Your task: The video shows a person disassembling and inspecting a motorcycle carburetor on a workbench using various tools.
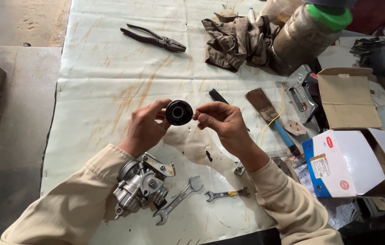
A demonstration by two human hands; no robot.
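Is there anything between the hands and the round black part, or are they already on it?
Nothing visible stands between them. The left hand grips the round black part at its left edge, and the right hand meets its right edge with pinched fingertips. The part is held above the stained sheet, apart from the tools.

- Round black part [179,112]: matt, rubbery-looking, smooth.
- Carburettor [141,185]: dull grey cast metal.
- Two spanners [177,200]: bare steel, slightly shiny.
- Table sheet [102,77]: pale, smooth, rust-stained.
- Far rag [235,40]: crumpled brown cloth.
- Right box [349,161]: glossy white card.
- Brush [260,103]: worn bristles.
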